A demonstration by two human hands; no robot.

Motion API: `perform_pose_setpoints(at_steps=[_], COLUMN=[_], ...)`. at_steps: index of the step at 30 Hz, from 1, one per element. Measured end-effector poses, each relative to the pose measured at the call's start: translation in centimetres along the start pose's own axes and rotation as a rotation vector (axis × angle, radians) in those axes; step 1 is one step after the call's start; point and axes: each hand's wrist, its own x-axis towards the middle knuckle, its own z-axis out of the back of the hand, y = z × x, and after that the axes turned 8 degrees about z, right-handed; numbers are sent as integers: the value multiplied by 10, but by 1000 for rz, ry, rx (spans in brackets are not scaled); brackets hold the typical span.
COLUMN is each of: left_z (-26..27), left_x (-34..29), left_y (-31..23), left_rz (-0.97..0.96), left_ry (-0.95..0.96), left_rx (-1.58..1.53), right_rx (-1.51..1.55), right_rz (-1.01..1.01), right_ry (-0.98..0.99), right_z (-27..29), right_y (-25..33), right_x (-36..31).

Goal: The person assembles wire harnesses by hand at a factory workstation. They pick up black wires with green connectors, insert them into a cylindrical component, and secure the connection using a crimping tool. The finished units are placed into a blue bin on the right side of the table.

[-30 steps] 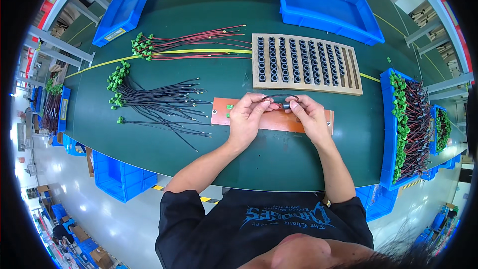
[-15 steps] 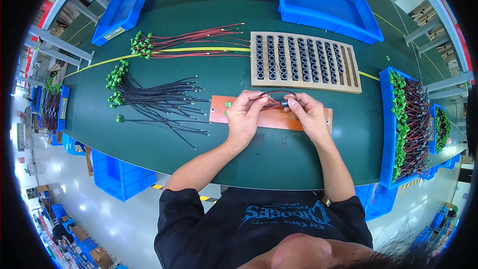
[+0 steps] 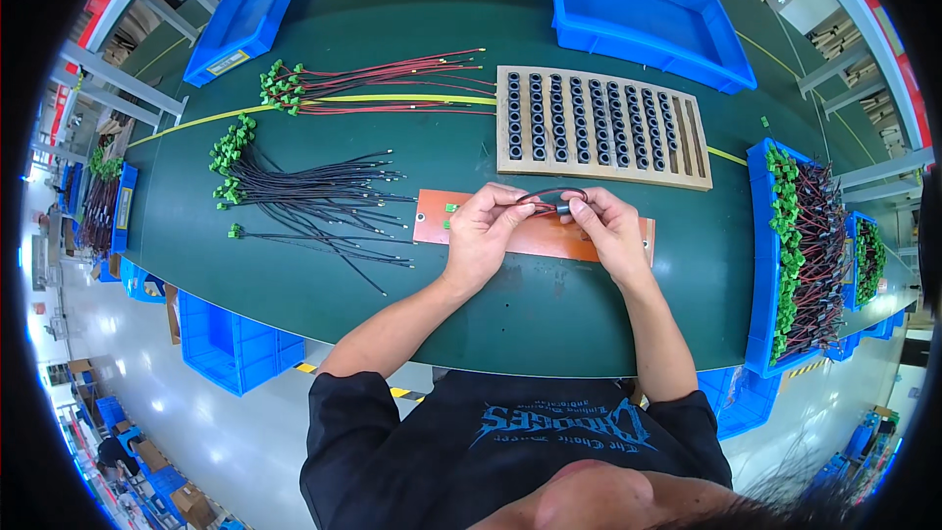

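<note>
Both bare hands work close together over a long, orange-brown rectangular board (image 3: pixel 559 240), and the left hand (image 3: pixel 479 233) pinches thin red and black wires (image 3: pixel 535 201) between thumb and fingertips! The right hand (image 3: pixel 610 228) pinches too, fingertips at a small black cylinder (image 3: pixel 562 207) that sits in the gap between the hands, wires running to it. Left of the board, black wires with green plastic connectors (image 3: pixel 314 188) fan out; beyond it, a pale wooden rack (image 3: pixel 677 179) holds rows of black rings (image 3: pixel 561 118).
</note>
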Motion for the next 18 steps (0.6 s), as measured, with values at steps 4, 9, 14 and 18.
perform_pose_setpoints(at_steps=[4,9,14,18], left_z=[2,-3,-5,-5], left_x=[0,0,1,0], left_y=[4,0,1,0], left_rz=[8,-8,-24,-16], left_ry=[40,6,-22,-22], left_rx=[20,-39,-45,-34], right_rx=[5,20,45,79], right_rz=[-1,9,-4,23], right_ry=[1,2,10,-19], right_z=[2,1,2,1], right_y=[-1,0,2,-1], right_x=[1,1,1,2])
